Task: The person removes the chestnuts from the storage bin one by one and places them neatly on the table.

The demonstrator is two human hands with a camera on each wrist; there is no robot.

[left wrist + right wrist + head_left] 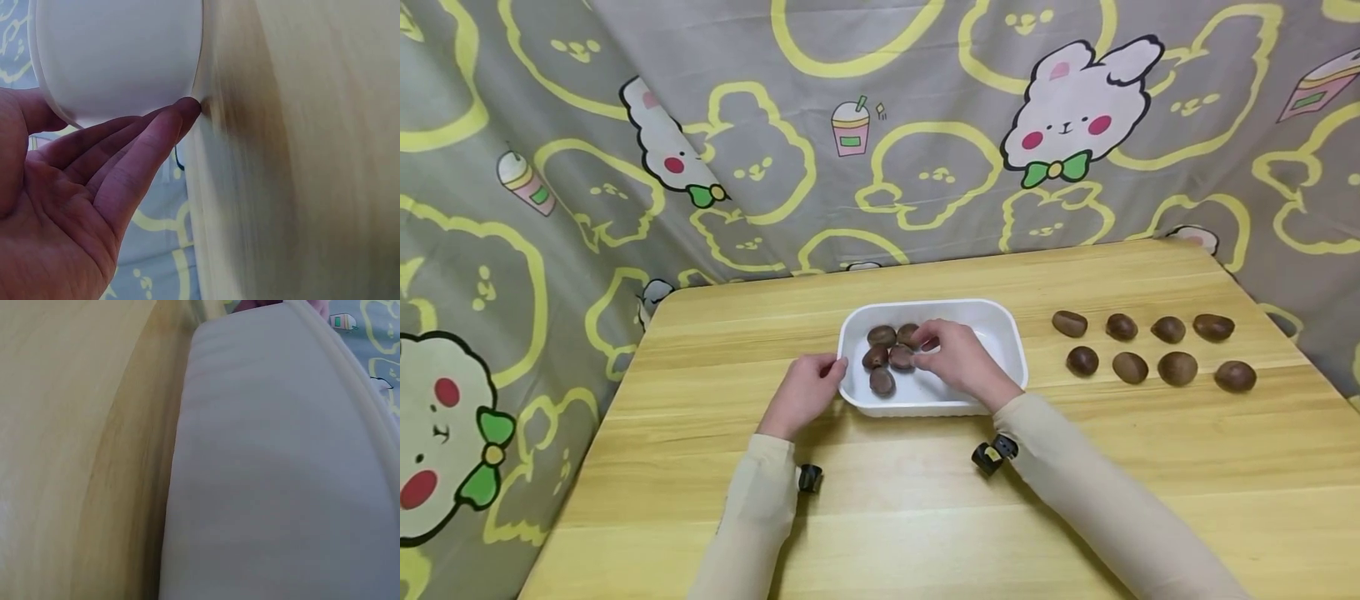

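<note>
1. The white dish [925,407] sits on the wooden table [895,525], near its far edge, in front of the person.
2. The left hand [803,392] pinches the dish's left end, thumb at the rim and fingers against the outer wall.
3. The right hand [961,358] reaches over the near side into the dish, thumb and fingers narrowly curled round a chestnut [930,343]; how firmly it grips, I cannot tell.
4. Five other chestnuts [882,382] cluster in the dish's left half, close beside those fingertips.
5. The right hand covers part of the dish's floor; in the right wrist view the dish's side wall blocks its contents.
6. Eight more chestnuts [1177,368] lie right of the dish, in two rows of four, well clear of both hands.
7. Black wrist devices [995,455] show below the pale sleeves [1097,492].
8. Behind the table hangs a grey curtain [925,208] with yellow outlines and white rabbits.
</note>
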